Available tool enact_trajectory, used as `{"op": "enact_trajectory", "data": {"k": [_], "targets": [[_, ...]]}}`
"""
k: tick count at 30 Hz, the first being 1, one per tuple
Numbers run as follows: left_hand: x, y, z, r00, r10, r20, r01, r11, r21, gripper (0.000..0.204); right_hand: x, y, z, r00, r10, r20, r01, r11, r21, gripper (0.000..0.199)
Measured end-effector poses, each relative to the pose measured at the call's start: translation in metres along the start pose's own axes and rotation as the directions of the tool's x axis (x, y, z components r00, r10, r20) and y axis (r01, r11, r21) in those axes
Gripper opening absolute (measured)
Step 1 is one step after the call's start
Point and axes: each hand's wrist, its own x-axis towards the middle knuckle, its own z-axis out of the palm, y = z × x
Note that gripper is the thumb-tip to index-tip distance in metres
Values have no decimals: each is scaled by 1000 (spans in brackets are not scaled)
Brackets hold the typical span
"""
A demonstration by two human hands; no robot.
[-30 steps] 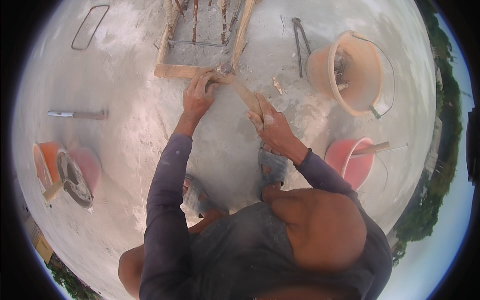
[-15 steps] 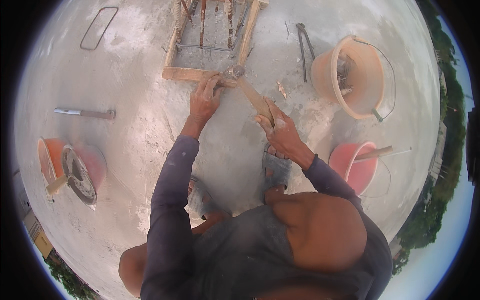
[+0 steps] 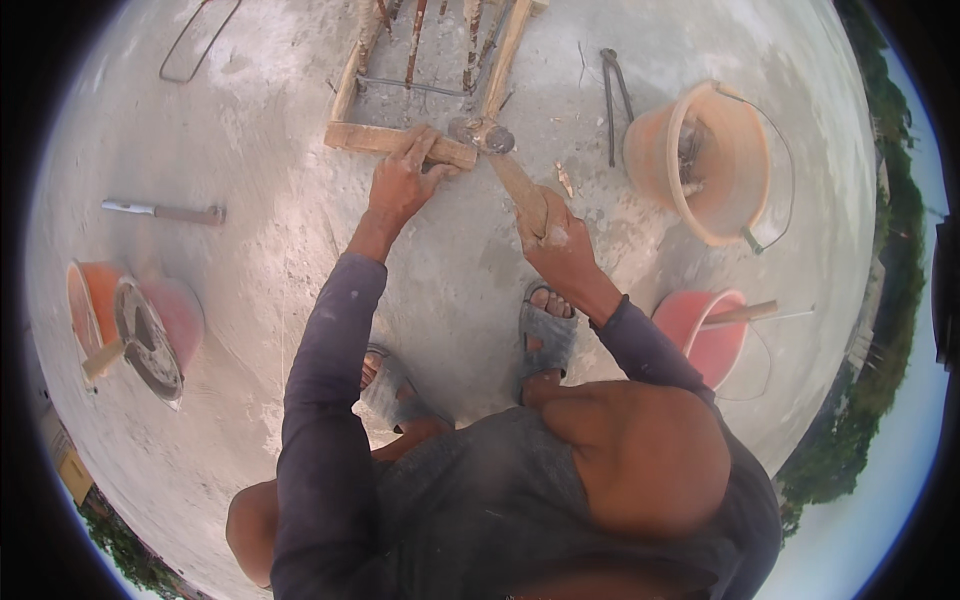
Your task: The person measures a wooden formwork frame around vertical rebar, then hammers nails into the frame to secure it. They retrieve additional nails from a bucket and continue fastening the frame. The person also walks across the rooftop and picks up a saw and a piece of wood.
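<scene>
My right hand (image 3: 562, 245) is closed around the wooden handle of a hammer (image 3: 512, 178). Its dusty metal head lies at the near right corner of a wooden frame (image 3: 348, 90), close to the end of the front wood strip (image 3: 375, 139). My left hand (image 3: 398, 188) grips that strip near its right end, fingers over the top and thumb on the near side. Rusty rebar (image 3: 415, 45) stands inside the frame, with a thin grey bar (image 3: 412, 86) running across it.
At the right stand a pale orange bucket (image 3: 650, 150) with scraps and a pink bucket (image 3: 720, 350) holding a wooden-handled tool. Pincers (image 3: 611, 110) lie beside the frame. Leftward are a bent wire loop (image 3: 180, 40), a second hammer-like tool (image 3: 165, 212) and buckets (image 3: 180, 320) with mortar.
The hammer head has shifted slightly right, and my right hand has turned with its handle. My left hand has moved slightly left along the strip, still gripping it. The view has shifted a little.
</scene>
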Motion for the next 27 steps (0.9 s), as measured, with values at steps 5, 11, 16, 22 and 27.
{"op": "enact_trajectory", "data": {"k": [5, 11, 16, 22, 27], "targets": [[0, -3, 1, 999, -33, 33, 32, 999, 9, 54, 2, 15, 4, 998, -21, 57, 17, 998, 65, 38], [1, -3, 0, 998, -50, 48, 51, 999, -15, 54, 2, 20, 6, 997, -46, 56, 47, 999, -6, 41], [2, -1, -2, 994, -84, 65, 84, 996, 1, 52, 4, 22, 8, 999, -22, -48, 28, 991, 132, 42], [6, -5, 0, 1000, 20, -13, -20, 999, 31, 49, 1, 25, 12, 986, -13, 164, 27, 996, -86, 42], [0, -7, 3, 997, -63, 38, 61, 997, 39, 49, -5, 33, 17, 958, 85, 273, -78, 996, -35, 45]]}}
